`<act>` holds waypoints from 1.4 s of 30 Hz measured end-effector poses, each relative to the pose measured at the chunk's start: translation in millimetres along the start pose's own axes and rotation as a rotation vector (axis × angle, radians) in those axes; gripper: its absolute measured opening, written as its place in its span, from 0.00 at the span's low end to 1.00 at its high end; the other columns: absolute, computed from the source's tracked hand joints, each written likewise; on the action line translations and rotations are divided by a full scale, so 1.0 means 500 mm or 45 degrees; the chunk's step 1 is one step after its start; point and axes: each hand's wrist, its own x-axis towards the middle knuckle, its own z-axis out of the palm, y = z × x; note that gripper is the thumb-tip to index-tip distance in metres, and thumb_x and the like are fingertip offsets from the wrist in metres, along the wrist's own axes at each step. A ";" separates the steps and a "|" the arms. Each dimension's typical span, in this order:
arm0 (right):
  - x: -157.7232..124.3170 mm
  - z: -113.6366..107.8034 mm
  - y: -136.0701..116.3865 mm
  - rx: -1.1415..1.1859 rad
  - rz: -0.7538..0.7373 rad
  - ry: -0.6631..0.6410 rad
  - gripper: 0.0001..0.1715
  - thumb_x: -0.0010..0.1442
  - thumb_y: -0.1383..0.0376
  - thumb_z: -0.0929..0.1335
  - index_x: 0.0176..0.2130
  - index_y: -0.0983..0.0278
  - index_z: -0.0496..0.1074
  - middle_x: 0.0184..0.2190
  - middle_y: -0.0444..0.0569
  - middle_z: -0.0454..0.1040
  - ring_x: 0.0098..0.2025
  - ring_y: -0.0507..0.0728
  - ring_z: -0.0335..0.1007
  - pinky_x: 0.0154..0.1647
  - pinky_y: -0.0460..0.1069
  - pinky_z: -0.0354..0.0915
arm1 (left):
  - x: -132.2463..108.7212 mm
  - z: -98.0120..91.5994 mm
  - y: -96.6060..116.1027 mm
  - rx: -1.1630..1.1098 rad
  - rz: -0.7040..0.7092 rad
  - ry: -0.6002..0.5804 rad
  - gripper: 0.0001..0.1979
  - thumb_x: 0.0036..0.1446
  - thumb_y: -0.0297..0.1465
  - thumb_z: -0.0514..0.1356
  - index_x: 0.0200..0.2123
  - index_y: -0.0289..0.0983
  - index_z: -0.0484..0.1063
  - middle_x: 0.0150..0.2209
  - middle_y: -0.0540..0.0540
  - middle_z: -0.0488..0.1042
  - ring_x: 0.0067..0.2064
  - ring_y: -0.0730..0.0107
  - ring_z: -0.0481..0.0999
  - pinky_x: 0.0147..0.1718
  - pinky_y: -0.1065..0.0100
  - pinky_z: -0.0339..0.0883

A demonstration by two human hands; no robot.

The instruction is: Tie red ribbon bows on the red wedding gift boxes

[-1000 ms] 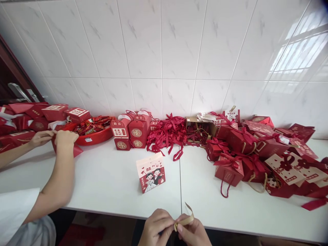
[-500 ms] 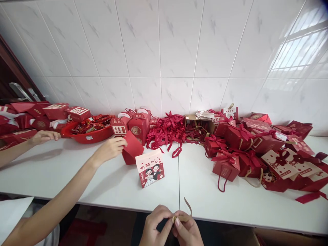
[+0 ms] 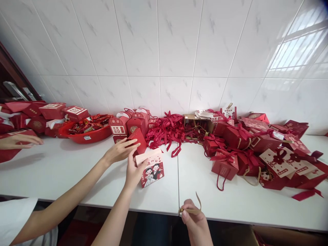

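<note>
My left hand [image 3: 135,171] grips the left side of a small wedding candy box [image 3: 155,173] printed with a cartoon bride and groom. Its thumb lies across the front, and the fingers are partly hidden behind. The box stands upright on the white table. Near the table's front edge, my right hand [image 3: 192,217] pinches a thin gold ribbon [image 3: 198,204] with a small gold-coloured piece at one end. The ribbon's other end curls upward. Just behind my left hand, a co-worker's hand [image 3: 120,151] touches a plain red box [image 3: 139,139].
A heap of dark red ribbons [image 3: 167,130] lies by the wall, beside an open cardboard box [image 3: 189,119]. Red gift boxes with bows [image 3: 225,164] crowd the right side. At left are a red basin [image 3: 89,136] of wrapped sweets, more boxes [image 3: 52,111] and another hand [image 3: 22,140].
My left hand has left the gold ribbon and reached forward onto the candy box. My right hand keeps the ribbon, slightly further right. The co-worker's hand and red box moved right.
</note>
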 end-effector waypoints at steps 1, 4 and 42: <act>0.005 0.000 -0.011 -0.076 -0.042 0.031 0.11 0.46 0.57 0.75 0.27 0.61 0.77 0.31 0.47 0.66 0.32 0.53 0.64 0.35 0.49 0.63 | -0.005 0.007 0.001 -0.011 -0.011 -0.068 0.25 0.51 0.37 0.63 0.52 0.37 0.62 0.46 0.42 0.71 0.46 0.60 0.73 0.42 0.63 0.68; 0.027 0.000 -0.049 -0.336 -0.189 0.031 0.09 0.49 0.57 0.73 0.27 0.60 0.77 0.46 0.52 0.67 0.51 0.63 0.62 0.50 0.55 0.60 | -0.049 0.030 0.011 0.024 -0.038 -0.296 0.12 0.51 0.39 0.62 0.35 0.36 0.71 0.34 0.46 0.73 0.38 0.64 0.74 0.37 0.67 0.67; 0.066 0.022 -0.104 -0.474 -0.378 -0.151 0.13 0.53 0.61 0.71 0.32 0.62 0.62 0.25 0.41 0.64 0.23 0.49 0.59 0.22 0.44 0.57 | -0.197 0.065 0.074 -0.557 -0.172 -0.784 0.29 0.62 0.48 0.44 0.30 0.34 0.75 0.38 0.39 0.73 0.40 0.60 0.74 0.39 0.62 0.68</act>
